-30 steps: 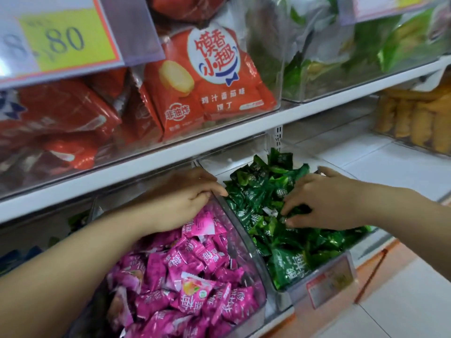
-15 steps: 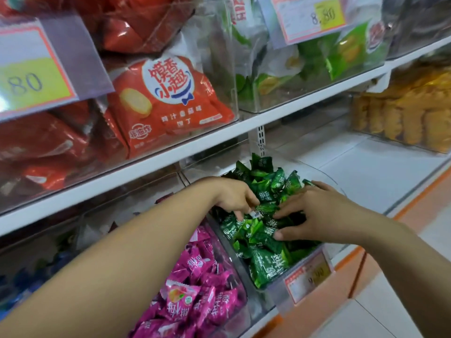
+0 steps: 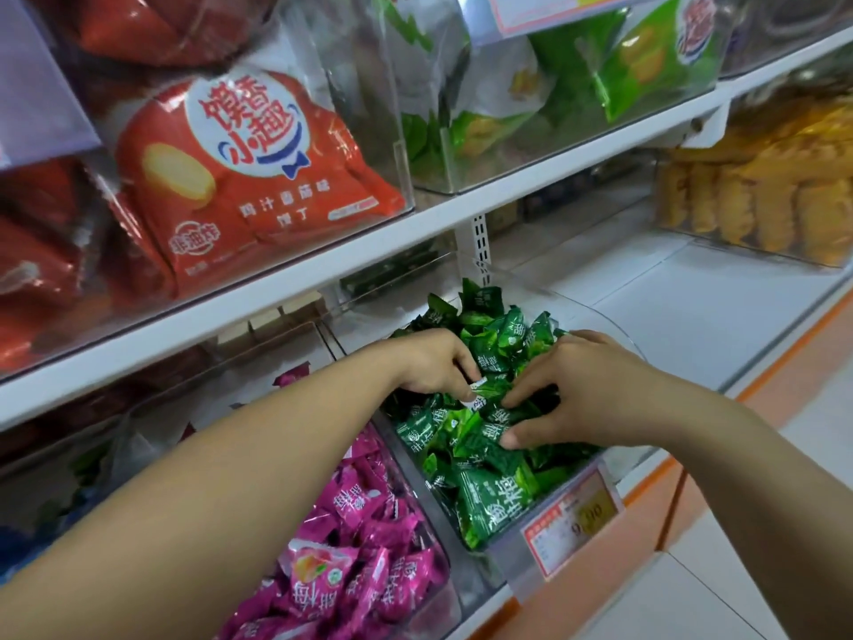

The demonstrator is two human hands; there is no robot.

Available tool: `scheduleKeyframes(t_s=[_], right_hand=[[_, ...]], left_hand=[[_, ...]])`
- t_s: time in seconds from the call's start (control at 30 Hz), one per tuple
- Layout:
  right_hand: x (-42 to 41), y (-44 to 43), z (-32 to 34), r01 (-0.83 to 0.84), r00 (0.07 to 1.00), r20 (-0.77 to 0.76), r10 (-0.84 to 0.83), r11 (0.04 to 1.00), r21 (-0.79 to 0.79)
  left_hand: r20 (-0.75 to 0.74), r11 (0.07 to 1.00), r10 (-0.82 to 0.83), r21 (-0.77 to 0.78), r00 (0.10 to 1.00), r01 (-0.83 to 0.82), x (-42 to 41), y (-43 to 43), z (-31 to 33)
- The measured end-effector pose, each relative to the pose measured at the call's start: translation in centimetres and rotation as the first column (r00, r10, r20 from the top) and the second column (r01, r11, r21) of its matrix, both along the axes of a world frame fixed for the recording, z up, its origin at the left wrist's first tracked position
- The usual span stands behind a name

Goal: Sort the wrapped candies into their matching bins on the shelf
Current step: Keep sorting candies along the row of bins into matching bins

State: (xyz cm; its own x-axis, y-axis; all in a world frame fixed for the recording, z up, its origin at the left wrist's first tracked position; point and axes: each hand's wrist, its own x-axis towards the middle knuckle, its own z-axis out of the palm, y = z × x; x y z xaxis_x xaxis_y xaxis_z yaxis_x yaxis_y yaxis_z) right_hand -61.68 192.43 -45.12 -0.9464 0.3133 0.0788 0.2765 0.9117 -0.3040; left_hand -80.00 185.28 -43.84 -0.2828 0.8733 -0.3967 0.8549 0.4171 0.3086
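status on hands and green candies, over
Left hand pinches a green candy over its bin. Right hand in the pile, grip unclear. Nothing in the way.

The single camera sits on the person's head, facing forward and down, close to the shelf [image 3: 258, 307]. The left hand [image 3: 434, 367] and right hand [image 3: 595, 394] meet over the green candies [image 3: 489, 496] just right of centre, upper bins [image 3: 360, 108] above them.

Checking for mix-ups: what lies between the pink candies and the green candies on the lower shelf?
In the head view, only a clear bin wall separates the pink candies from the green candies; the left forearm crosses above it.
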Motion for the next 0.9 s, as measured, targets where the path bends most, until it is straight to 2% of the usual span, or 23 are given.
scheduleKeyframes(t_s=[0.07,0.17,0.23,0.37,0.5,0.63,0.67,0.7,0.73,0.77,0.83,0.9], right_hand=[[0.1,0.0,0.1,-0.005,1.000,-0.007,0.005,1.000,-0.012],[0.2,0.0,0.2,-0.005,1.000,0.002,0.005,1.000,-0.028],[0.2,-0.1,0.2,0.007,1.000,0.005,-0.006,1.000,-0.029],[0.1,-0.8,0.5,0.031,0.999,-0.012,-0.032,0.998,-0.051],[0.2,-1.7,1.6,0.033,0.994,-0.100,-0.038,0.998,-0.046],[0.1,-2.2,2.0,0.016,0.993,-0.113,-0.023,0.997,-0.070],[0.0,-2.4,1.9,-0.006,0.997,-0.076,-0.001,0.996,-0.088],[-0.1,-2.7,1.7,-0.029,0.999,-0.033,0.025,0.994,-0.102],[-0.2,-3.1,1.4,-0.047,0.999,0.008,0.048,0.993,-0.108],[-0.4,-3.4,1.2,-0.057,0.997,0.042,0.062,0.993,-0.102],[-0.8,-3.8,0.8,-0.054,0.995,0.080,0.059,0.997,-0.064],[-1.3,-4.3,0.5,-0.021,0.996,0.089,0.021,1.000,0.000]], left_hand=[[-0.030,0.999,0.008,0.053,1.000,-0.006,0.0,-0.4,0.8],[-0.146,0.975,0.076,0.219,0.986,-0.042,0.0,-2.4,3.0],[-0.166,0.942,0.144,0.326,0.976,-0.084,0.3,-4.6,4.4],[-0.031,0.819,0.305,0.518,0.952,-0.245,0.9,-9.6,5.5],[-0.005,0.746,0.386,0.590,0.923,-0.309,2.0,-13.9,5.5],[0.196,0.619,0.487,0.609,0.851,-0.495,2.1,-16.8,5.1],[0.353,0.560,0.479,0.582,0.804,-0.589,2.0,-17.0,4.9],[0.575,0.480,0.413,0.521,0.706,-0.705,2.1,-17.1,4.6],[0.783,0.401,0.306,0.410,0.542,-0.819,2.0,-17.1,4.1],[0.898,0.345,0.208,0.304,0.388,-0.888,2.3,-17.0,4.0],[0.969,0.306,0.122,0.167,0.213,-0.937,2.7,-17.2,3.9],[0.991,0.362,0.075,0.076,0.110,-0.929,2.8,-17.9,4.0]])
